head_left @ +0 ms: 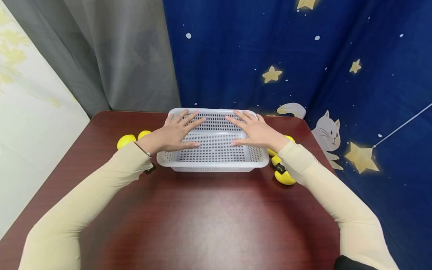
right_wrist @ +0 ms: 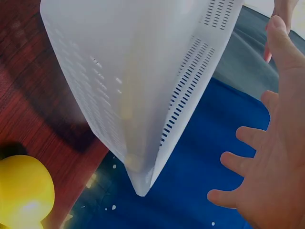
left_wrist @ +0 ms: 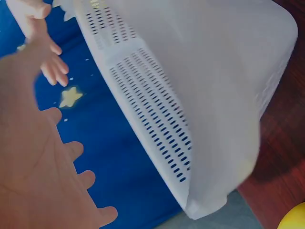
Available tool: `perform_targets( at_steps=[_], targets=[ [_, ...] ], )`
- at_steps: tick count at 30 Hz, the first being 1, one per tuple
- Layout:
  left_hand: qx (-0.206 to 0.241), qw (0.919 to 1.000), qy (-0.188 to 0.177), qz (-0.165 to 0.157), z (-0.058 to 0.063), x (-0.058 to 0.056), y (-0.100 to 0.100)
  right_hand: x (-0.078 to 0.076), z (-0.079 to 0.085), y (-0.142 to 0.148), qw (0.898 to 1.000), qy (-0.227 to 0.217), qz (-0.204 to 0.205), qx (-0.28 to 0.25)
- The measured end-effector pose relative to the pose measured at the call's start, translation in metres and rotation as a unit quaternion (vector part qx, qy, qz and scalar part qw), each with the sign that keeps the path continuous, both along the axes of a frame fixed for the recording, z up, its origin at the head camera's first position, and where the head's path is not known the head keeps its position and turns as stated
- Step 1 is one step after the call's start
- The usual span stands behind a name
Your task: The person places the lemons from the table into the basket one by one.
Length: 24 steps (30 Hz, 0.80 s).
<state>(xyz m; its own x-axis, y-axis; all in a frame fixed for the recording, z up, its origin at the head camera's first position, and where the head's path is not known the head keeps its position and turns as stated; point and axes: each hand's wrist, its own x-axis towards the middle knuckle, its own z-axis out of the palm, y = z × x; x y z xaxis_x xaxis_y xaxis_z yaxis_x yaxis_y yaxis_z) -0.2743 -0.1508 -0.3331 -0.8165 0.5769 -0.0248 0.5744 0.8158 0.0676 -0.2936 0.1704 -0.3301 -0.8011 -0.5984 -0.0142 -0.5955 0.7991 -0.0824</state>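
A white perforated plastic basket (head_left: 216, 164) sits toward the far side of the table, its slotted floor and walls showing. My left hand (head_left: 175, 135) is spread above its left side, fingers apart, holding nothing. Over the right side, my right hand (head_left: 258, 132) is spread in the same way, also holding nothing. In the left wrist view, the palm (left_wrist: 38, 171) and fingertips stand apart from the basket rim (left_wrist: 138, 138). The right wrist view likewise shows a gap between the right hand (right_wrist: 271, 167) and the basket (right_wrist: 95, 71).
Smooth yellow rounded objects, possibly lemons, lie on both sides: two (head_left: 126, 141) to the left, several (head_left: 285, 178) to the right, partly behind the forearm. The table (head_left: 216, 217) is dark reddish wood. Grey and blue starry curtains (head_left: 229, 56) hang behind its far edge.
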Motion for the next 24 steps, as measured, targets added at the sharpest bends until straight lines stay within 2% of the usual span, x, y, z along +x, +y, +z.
perform_targets(
  at_steps=[9, 17, 24],
  targets=[
    [0.036, 0.9985, 0.041, 0.0, 0.013, 0.013, -0.027, 0.013, 0.007, 0.011, 0.999, 0.016, 0.022, -0.025],
    [0.088, 0.9934, 0.071, 0.018, 0.01, 0.023, -0.063, 0.028, 0.007, 0.027, 0.997, 0.034, 0.04, -0.05],
    [0.129, 0.9877, 0.07, 0.054, 0.008, 0.032, -0.09, 0.047, 0.006, 0.04, 0.996, 0.043, 0.026, -0.07]
  ],
)
